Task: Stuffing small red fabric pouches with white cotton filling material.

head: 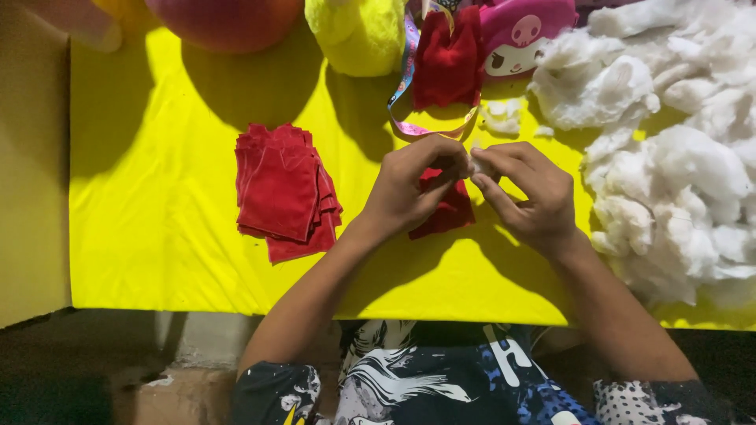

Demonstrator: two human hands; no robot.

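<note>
Red velvet pouch (449,211) was held just above the yellow cloth (157,212), near the centre of the view, gripped between both hands. The left hand (409,189) was curled around the pouch's upper edge, its fingers pressed together and pinching the red fabric from the nine o'clock side. The right hand (528,197) was met at the three o'clock side, its fingertips (482,167) closed on a small tuft of white stuffing (477,161) at what seemed to be the pouch's opening, though the opening itself was hidden by the fingers.

At nine o'clock from the hands, well apart from them, a stack of flat red fabric pieces (283,193) was laid on the cloth. At twelve o'clock a filled red pouch (449,63) was seen, with a patterned ribbon (409,86) looped beside it and down toward the hands. A yellow plush toy (358,35) was placed at eleven o'clock, a pink plush toy (528,31) at one o'clock, and a red-orange plush shape (224,24) further off toward ten o'clock. A large heap of white fibre filling (677,157) was spread from one to four o'clock, just beside the right wrist.
</note>
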